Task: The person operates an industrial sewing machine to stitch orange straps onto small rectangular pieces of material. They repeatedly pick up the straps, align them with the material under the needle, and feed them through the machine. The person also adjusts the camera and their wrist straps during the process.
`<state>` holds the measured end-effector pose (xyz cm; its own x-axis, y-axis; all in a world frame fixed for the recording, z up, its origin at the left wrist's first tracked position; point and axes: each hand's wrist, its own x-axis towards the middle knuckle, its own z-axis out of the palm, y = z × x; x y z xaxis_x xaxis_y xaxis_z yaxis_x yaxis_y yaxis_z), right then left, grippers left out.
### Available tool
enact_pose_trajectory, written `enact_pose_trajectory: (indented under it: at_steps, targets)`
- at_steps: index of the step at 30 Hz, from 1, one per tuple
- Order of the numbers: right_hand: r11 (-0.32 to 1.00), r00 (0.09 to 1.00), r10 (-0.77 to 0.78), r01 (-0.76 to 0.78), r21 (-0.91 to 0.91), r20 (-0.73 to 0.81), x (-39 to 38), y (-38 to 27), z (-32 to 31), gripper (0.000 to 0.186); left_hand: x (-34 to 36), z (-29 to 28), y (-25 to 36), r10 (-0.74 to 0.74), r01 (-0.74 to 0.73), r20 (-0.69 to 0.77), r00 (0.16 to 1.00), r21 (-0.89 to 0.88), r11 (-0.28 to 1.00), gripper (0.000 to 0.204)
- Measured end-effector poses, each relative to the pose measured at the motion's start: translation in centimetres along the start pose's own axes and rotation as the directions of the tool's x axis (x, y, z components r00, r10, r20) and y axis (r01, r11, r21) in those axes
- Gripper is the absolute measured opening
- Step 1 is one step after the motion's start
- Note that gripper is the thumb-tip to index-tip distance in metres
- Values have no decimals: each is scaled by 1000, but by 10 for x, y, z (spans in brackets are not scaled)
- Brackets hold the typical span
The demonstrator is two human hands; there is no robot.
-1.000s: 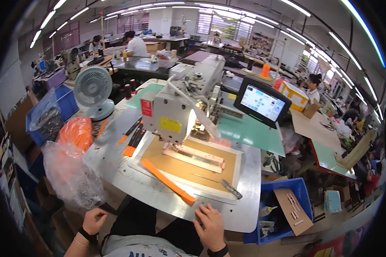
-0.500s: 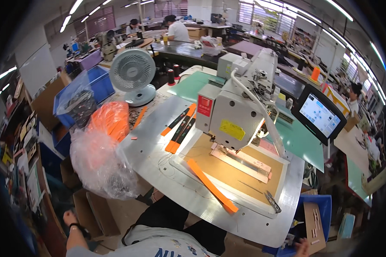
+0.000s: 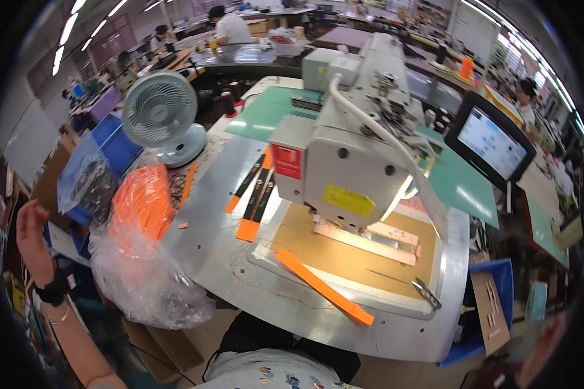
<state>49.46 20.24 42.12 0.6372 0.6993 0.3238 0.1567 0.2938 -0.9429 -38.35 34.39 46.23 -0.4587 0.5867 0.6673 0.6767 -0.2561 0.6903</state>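
Observation:
My left hand (image 3: 34,241) is raised at the far left, beside the plastic bags, its fingers extended and nothing visible in it. A dark watch is on that wrist. At the lower right edge my right hand (image 3: 547,342) is blurred, apart from the blue bin; its fingers do not show clearly. Between them stands a sewing machine (image 3: 344,165) with a lit needle area over a clamp template (image 3: 305,245) on a metal plate. An orange strip (image 3: 324,287) lies on the plate's near side. Thread snips (image 3: 427,294) rest at the template's right corner.
Orange-and-black straps (image 3: 258,206) lie left of the machine head. A clear bag of orange strips (image 3: 143,204) hangs at the plate's left edge, near a fan (image 3: 160,110). A control screen (image 3: 491,141) stands right; below it, a blue bin (image 3: 505,272) holds a cardboard piece.
My left hand has risen at the far left, from low beside the boxes. My right hand has moved outward to the right, away from the bin. The view has shifted.

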Motion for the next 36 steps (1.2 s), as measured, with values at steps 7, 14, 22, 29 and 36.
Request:
enact_pose_trajectory:
  at_steps: [7,14,22,29,36]
  targets:
    - [992,732,128,-92,-89,669,-11,10,291,10,-71,271,147,646,-535,761,61,-521,664,25]
    - [951,829,210,-296,89,519,0,108,311,16,-169,359,102,726,-364,679,-104,-706,608,17]
    - [508,793,573,-541,671,205,2,201,280,24,-190,388,108,673,-208,738,44,-652,729,10]
    - [309,798,477,-546,779,369,3,174,302,27,-204,397,120,629,79,765,137,-642,763,10]
    - [534,790,498,-605,591,358,-12,205,323,27,-196,405,114,328,675,937,120,-319,665,13]
